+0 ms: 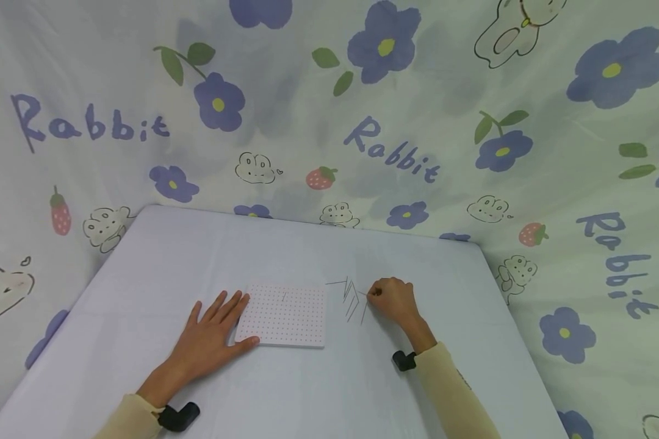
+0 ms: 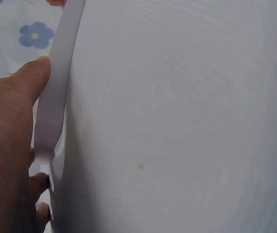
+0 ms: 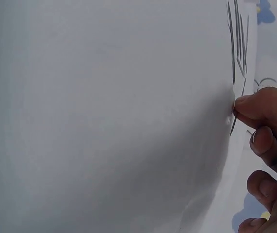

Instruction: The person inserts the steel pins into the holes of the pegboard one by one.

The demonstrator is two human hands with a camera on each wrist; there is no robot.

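Pinching one thin rod, right hand; left hand spread against one dotted board

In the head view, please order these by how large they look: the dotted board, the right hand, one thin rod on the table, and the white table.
1. White table
2. Dotted board
3. Right hand
4. Thin rod

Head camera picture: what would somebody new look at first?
Probably the purple-blue flowers printed on the backdrop, up behind the table. Next comes the dotted white board in the lower middle, with the left hand at its left side. Right of that, the right hand pinches one of the thin dark rods.
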